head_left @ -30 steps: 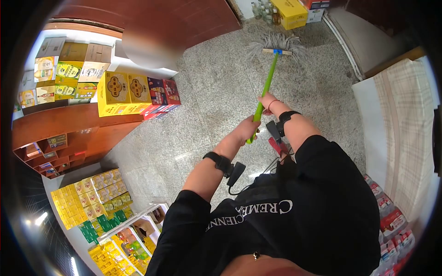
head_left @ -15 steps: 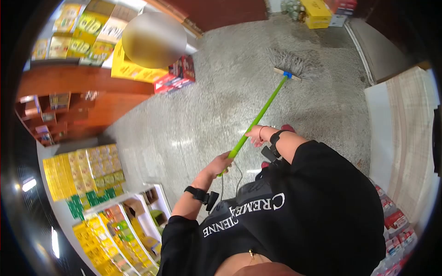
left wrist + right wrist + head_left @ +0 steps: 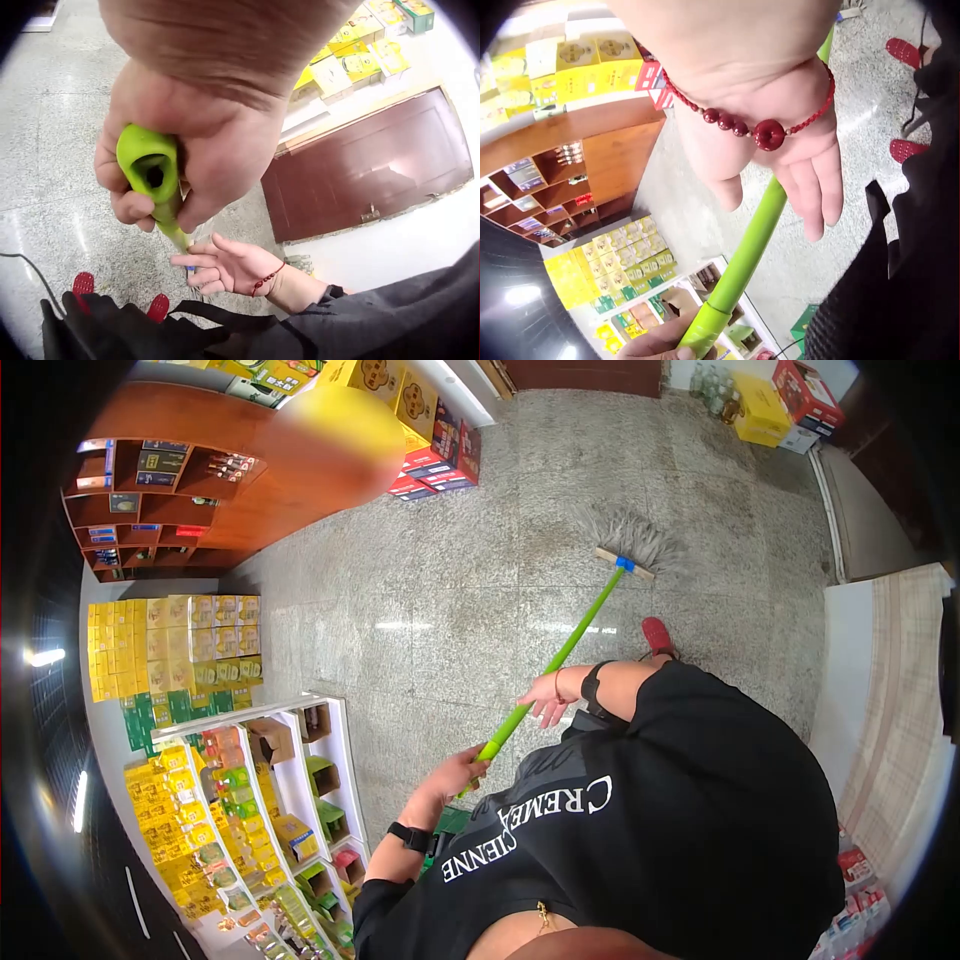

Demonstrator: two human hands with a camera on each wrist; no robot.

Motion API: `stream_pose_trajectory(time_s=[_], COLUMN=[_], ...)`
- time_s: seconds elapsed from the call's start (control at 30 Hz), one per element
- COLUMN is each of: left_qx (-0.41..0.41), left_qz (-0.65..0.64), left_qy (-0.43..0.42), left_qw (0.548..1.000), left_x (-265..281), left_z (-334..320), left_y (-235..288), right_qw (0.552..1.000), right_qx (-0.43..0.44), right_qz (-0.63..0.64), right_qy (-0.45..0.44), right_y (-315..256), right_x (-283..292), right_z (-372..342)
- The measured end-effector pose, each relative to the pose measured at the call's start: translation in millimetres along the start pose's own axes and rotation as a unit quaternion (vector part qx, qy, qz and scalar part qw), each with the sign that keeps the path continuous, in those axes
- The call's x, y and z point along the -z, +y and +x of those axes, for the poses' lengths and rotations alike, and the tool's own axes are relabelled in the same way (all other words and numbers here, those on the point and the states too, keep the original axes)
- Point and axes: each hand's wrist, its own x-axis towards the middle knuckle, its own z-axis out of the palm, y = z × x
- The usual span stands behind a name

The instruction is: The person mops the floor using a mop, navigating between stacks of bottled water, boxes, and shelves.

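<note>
A mop with a green handle [image 3: 578,635] lies slanting across the head view. Its grey strand head [image 3: 640,540] spreads on the floor beyond a blue clamp [image 3: 625,564]. My left hand [image 3: 455,773] grips the handle near its top end; in the left wrist view, fingers curl round the hollow green end [image 3: 146,154]. Lower down, my right hand [image 3: 545,697] lies against the handle with its fingers extended and apart. The right wrist view shows that hand's palm [image 3: 780,112] and straight fingers beside the handle, below a red beaded bracelet [image 3: 769,135].
Speckled tile floor [image 3: 450,620] surrounds the mop. Yellow and red boxes [image 3: 435,445] stand by a wooden counter [image 3: 290,480] at upper left. A white shelf [image 3: 320,760] is near my left side. Bottles [image 3: 715,390] and boxes [image 3: 760,410] sit at the far right. A red shoe [image 3: 656,635] shows.
The mop has been drawn back toward my body, away from the far bottles and boxes. Both hands have come lower and nearer my torso. The head view has turned left.
</note>
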Motion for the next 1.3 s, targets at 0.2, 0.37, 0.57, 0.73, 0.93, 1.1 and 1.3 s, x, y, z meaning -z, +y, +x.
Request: stream_pose_trajectory(time_s=[0.2, 0.37, 0.57, 0.73, 0.93, 1.1, 1.3], left_qx=[-0.038, -0.052, -0.083, -0.106, -0.125, -0.133, -0.137], left_qz=[0.015, 0.010, 0.010, 0.019, 0.022, -0.003, 0.022], left_qy=[-0.006, -0.014, -0.029, -0.038, -0.043, -0.055, -0.035], left_qw=[0.999, 0.998, 0.996, 0.993, 0.991, 0.990, 0.990], left_x=[16, 33, 27, 11, 1, 2, 19], left_z=[22, 77, 153, 214, 242, 249, 232], left_y=[46, 127, 264, 379, 487, 506, 447], right_qw=[1.000, 0.992, 0.979, 0.947, 0.904, 0.871, 0.849], right_qx=[0.028, 0.070, 0.082, 0.072, 0.040, 0.068, 0.138], right_qz=[0.010, 0.071, 0.047, 0.077, 0.037, 0.076, 0.167], right_qy=[-0.011, 0.079, 0.182, 0.304, 0.425, 0.481, 0.482], right_y=[-17, -50, -99, -133, -190, -199, -175], right_x=[43, 112, 239, 349, 399, 397, 368], right_z=[-9, -39, -100, -151, -227, -232, -154])
